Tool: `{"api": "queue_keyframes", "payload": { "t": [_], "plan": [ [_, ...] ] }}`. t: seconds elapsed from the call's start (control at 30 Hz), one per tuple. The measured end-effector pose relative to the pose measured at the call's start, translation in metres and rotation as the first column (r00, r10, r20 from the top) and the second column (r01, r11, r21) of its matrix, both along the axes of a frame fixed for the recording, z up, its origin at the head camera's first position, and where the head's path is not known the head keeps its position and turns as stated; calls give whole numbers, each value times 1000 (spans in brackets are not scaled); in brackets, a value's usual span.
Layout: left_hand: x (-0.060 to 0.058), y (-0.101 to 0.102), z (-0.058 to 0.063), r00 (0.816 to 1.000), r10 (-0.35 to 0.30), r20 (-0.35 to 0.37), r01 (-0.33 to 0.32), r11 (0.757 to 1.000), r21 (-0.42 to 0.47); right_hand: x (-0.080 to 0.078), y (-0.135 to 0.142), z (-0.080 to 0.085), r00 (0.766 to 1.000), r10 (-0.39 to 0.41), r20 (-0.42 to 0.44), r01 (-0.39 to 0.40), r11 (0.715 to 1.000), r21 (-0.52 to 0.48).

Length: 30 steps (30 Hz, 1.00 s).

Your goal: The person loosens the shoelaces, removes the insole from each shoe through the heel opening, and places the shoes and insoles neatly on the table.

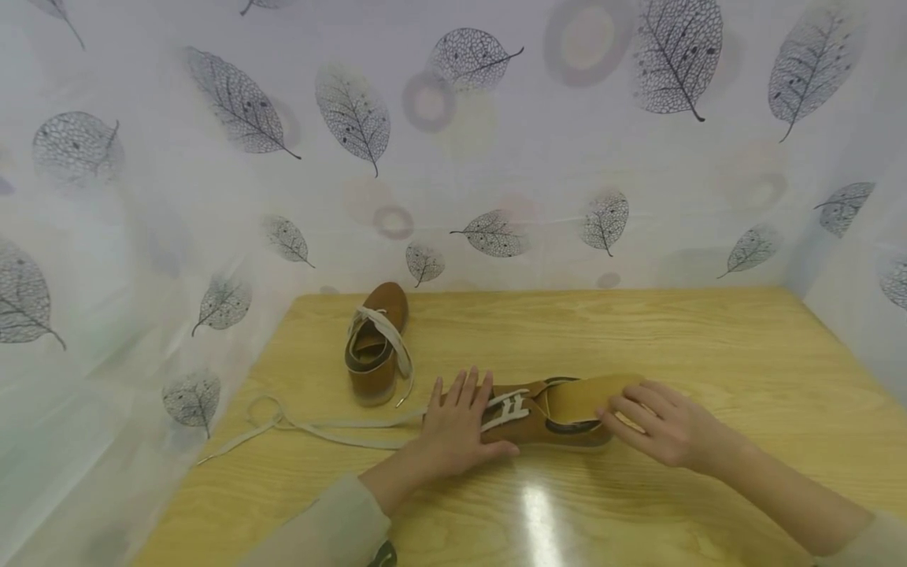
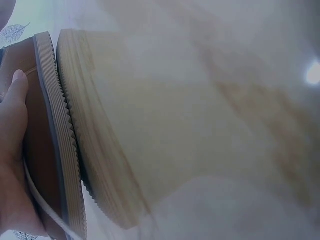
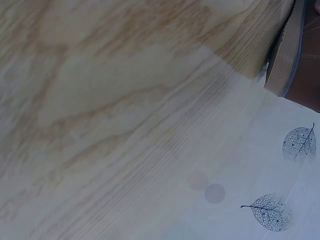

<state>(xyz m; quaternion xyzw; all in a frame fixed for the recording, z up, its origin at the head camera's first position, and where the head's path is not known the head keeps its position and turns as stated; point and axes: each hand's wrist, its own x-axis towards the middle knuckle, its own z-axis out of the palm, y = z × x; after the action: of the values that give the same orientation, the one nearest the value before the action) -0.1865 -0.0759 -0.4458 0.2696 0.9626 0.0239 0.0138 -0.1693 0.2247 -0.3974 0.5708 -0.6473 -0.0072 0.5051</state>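
Note:
A brown lace-up shoe (image 1: 527,433) lies lengthwise on the table, toe to the left. My left hand (image 1: 460,425) rests on its front part with the fingers extended. A tan insole (image 1: 581,398) sticks up out of the shoe's opening at the heel end. My right hand (image 1: 666,425) pinches the insole's raised end between thumb and fingers. The white shoelace (image 1: 513,403) is threaded through only some eyelets, its long ends running left under my hand. In the left wrist view my thumb lies along the shoe's brown side (image 2: 42,140). The right wrist view shows only the shoe's heel (image 3: 307,75).
Another brown shoe (image 1: 373,386) stands behind and to the left, its pale lace draped over it. Loose lace ends (image 1: 340,429) trail across the wooden table (image 1: 708,339). A leaf-patterned white sheet (image 1: 496,173) hangs along the back and sides.

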Motion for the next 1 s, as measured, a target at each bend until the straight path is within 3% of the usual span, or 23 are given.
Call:
{"api": "queue_keyframes", "payload": {
  "t": [0.27,0.6,1.0],
  "plan": [
    [0,1,1,1000,1,-5,-1,1000,0,0,4,0,1000,-3,-16,3,1000,19],
    [1,1,1,1000,3,-3,-3,1000,-11,2,-6,-5,996,-83,-44,86,995,55],
    [0,0,0,1000,-1,-9,1,1000,-7,-1,-10,-7,997,-64,-38,64,998,8]
  ]
}}
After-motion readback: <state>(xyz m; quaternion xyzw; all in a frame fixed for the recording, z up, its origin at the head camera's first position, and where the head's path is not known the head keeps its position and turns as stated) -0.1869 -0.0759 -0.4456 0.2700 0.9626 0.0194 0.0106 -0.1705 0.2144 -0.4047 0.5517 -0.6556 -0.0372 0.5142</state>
